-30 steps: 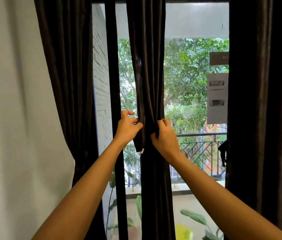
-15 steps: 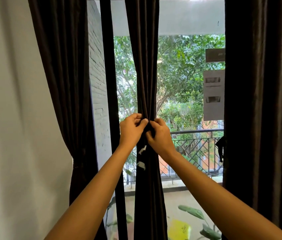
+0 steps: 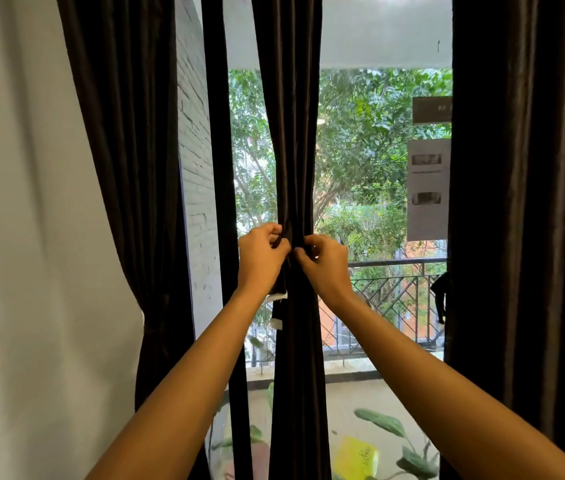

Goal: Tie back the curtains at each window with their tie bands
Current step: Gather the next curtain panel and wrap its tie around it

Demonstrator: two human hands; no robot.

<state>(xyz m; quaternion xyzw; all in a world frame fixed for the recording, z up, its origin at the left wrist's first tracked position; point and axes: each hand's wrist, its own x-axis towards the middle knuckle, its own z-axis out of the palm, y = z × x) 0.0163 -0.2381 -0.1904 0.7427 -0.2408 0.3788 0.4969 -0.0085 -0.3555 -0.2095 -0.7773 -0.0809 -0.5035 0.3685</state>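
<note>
A dark brown curtain (image 3: 293, 133) hangs gathered into a narrow column in front of the window's middle. My left hand (image 3: 261, 259) and my right hand (image 3: 326, 263) meet at its front at about mid height, fingers curled and pinching a dark tie band (image 3: 291, 242) wrapped round the bunched cloth. A loose end of the band with white patches (image 3: 278, 308) dangles below my left wrist. Another dark curtain (image 3: 128, 168) on the left is cinched in low against the wall. A third dark curtain (image 3: 523, 202) hangs straight at the right.
A black window frame post (image 3: 220, 168) stands just left of the middle curtain. Paper notices (image 3: 428, 188) are stuck on the glass at the right. Outside are a balcony railing (image 3: 395, 263), trees and potted leaves. A white wall (image 3: 31, 237) fills the left.
My hands moved closer together at the curtain's front, drawing the band tight so the cloth bunch is narrower. The view shifted slightly downward.
</note>
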